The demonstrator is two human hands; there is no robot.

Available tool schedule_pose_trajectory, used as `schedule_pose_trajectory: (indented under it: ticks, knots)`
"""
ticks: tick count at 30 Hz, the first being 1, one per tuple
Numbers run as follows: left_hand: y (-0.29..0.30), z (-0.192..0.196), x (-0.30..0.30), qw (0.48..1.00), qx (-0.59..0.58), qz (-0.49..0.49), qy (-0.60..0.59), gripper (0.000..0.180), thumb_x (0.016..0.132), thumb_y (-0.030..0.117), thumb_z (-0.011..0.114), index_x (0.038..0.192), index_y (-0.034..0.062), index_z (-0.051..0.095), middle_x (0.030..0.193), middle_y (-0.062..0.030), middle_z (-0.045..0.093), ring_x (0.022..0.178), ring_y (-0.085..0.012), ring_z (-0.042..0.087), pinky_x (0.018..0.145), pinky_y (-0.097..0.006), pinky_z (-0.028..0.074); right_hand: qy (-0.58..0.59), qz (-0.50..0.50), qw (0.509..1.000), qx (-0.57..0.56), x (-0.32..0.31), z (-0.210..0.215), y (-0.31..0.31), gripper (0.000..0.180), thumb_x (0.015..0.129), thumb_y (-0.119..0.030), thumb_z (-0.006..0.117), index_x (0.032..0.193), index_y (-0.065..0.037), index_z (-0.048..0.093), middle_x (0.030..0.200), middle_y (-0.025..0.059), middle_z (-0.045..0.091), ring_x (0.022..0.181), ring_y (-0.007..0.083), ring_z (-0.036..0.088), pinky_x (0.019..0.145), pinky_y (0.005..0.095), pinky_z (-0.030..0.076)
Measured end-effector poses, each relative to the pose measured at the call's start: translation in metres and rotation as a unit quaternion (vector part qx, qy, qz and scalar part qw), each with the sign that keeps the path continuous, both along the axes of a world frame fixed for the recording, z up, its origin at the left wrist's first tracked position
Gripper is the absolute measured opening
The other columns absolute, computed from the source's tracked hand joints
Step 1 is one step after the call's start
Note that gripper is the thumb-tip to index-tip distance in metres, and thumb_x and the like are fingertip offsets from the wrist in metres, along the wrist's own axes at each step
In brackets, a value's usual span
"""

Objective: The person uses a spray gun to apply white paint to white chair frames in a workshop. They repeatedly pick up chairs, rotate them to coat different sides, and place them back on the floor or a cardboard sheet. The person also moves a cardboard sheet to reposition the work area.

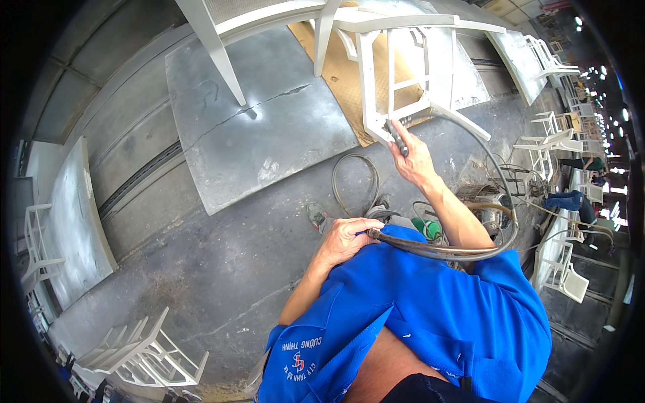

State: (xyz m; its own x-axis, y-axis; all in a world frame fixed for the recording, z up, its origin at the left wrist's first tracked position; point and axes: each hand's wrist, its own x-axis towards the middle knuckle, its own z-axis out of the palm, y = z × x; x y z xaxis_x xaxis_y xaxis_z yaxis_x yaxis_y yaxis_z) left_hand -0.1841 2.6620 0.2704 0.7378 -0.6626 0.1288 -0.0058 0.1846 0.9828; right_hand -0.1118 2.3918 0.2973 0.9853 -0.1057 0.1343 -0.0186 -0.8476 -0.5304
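Observation:
My right hand is wrapped round the dark grip of what looks like a spray gun, right beside a white chair. The hand hides much of the gun. From near it a grey hose arcs out to the right and loops back across my body. My left hand is closed on the hose close to its dark end fitting, in front of my blue shirt. The chair stands tilted in this view, over a large grey-white board and a brown cardboard sheet.
More hose lies coiled on the stained floor near my feet. A metal pot and a green container stand by my right side. White chairs stand lower left, others at right, where a person is partly visible.

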Motion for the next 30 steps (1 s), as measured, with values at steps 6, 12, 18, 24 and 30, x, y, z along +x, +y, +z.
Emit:
schedule_pose_trajectory:
  ticks: [6,12,18,24,30]
  knots:
    - [-0.005,-0.002,0.003,1.000,0.000,-0.017,-0.008,0.037,0.079,0.001,0.081,0.115,0.0063,0.075,0.102,-0.0152,0.078,0.091,-0.0270,0.077,0.079,-0.036,0.060,0.073,-0.037,0.996,0.024,-0.039,-0.015,0.001,0.055,0.098,-0.022,0.066,0.149,-0.012,0.051,0.131,0.0308,0.064,0.126,0.0469,0.060,0.106,0.0489,0.048]
    - [-0.011,0.001,0.004,0.999,0.022,-0.041,-0.015,0.038,0.078,0.000,0.082,0.115,0.0056,0.075,0.103,-0.0141,0.078,0.093,-0.0247,0.077,0.081,-0.034,0.060,0.006,-0.048,0.996,0.076,-0.005,0.009,-0.004,0.052,0.098,-0.018,0.067,0.147,-0.010,0.054,0.127,0.0267,0.068,0.120,0.0407,0.066,0.100,0.0442,0.052]
    - [-0.018,0.006,-0.001,0.997,0.048,-0.056,-0.021,0.038,0.076,-0.001,0.081,0.113,0.0038,0.076,0.106,-0.0134,0.078,0.095,-0.0233,0.076,0.085,-0.034,0.060,-0.130,-0.027,0.986,0.101,0.037,0.065,-0.003,0.053,0.096,-0.013,0.069,0.147,-0.011,0.055,0.124,0.0231,0.069,0.112,0.0361,0.070,0.095,0.0417,0.054]
    - [-0.045,0.003,-0.002,0.995,0.054,-0.078,0.000,0.035,0.078,-0.002,0.078,0.112,0.0034,0.076,0.107,-0.0131,0.078,0.099,-0.0229,0.075,0.089,-0.035,0.059,-0.171,0.016,0.981,0.088,-0.012,0.095,-0.023,0.056,0.094,-0.010,0.070,0.148,-0.005,0.053,0.135,0.0218,0.065,0.122,0.0350,0.066,0.103,0.0396,0.051]
    - [-0.105,-0.001,0.006,0.983,0.058,-0.172,0.027,0.037,0.078,-0.003,0.076,0.115,0.0050,0.076,0.105,-0.0119,0.078,0.097,-0.0200,0.075,0.085,-0.033,0.058,-0.096,-0.120,0.977,0.147,-0.092,0.097,-0.089,0.054,0.098,-0.015,0.068,0.149,-0.007,0.052,0.139,0.0230,0.063,0.130,0.0333,0.062,0.107,0.0392,0.049]
